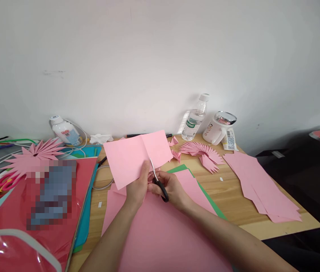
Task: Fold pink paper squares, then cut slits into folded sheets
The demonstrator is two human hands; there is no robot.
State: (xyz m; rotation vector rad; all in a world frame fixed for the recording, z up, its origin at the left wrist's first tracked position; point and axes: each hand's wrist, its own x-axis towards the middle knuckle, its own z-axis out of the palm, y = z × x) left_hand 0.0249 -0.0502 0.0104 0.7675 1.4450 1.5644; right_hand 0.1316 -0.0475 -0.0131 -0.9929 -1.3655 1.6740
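My left hand [139, 187] grips a creased sheet of pink paper [128, 156] by its lower edge, thumb on top. My right hand [171, 187] is closed around black-handled scissors [161, 188]. The scissors' blades point up and away, lying at the paper's lower edge close to the crease and my left thumb. How far they have cut into the sheet I cannot tell. Below both hands lies a stack of large pink sheets [160, 230], with a green sheet [212, 202] showing under its right side.
Pink cut strips [262, 185] lie at the right. Behind are a folded pink fan [202, 153], a water bottle [195, 119], a white mug [218, 128] and a white bottle [66, 131]. At left, a red packet [83, 181] and a pink paper star [35, 155].
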